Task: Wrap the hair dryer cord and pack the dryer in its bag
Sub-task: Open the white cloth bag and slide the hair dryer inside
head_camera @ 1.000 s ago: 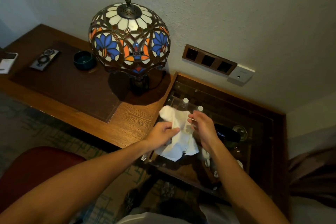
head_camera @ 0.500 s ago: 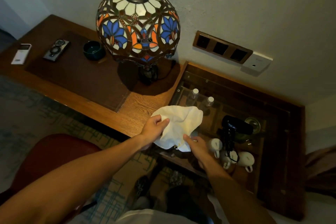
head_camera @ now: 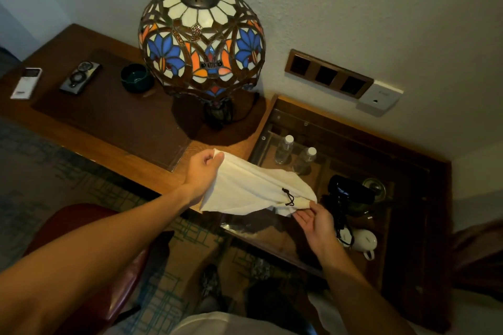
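Observation:
A white cloth drawstring bag [head_camera: 250, 189] is stretched out in the air between my hands, above the desk's front edge. My left hand [head_camera: 202, 171] grips its far left corner. My right hand [head_camera: 313, 219] pinches the opposite end, by the black drawstring cord [head_camera: 289, 197]. The black hair dryer [head_camera: 347, 192] lies on the glass-topped cabinet [head_camera: 272, 234] to the right of the bag, with its coiled black cord [head_camera: 344, 228] trailing toward me. Neither hand touches the dryer.
A stained-glass lamp [head_camera: 201, 41] stands on the wooden desk [head_camera: 114, 155] behind the bag. Two water bottles [head_camera: 295, 153], cups [head_camera: 363, 241] and an ashtray [head_camera: 374, 187] show under the glass. A remote [head_camera: 25, 83], a dark bowl [head_camera: 134, 77] and a red chair [head_camera: 81, 223] are at left.
The crumpled bag has been pulled out flat between my hands. My right hand moved right to the drawstring end, my left hand to the left corner. The view shifted, uncovering the dryer.

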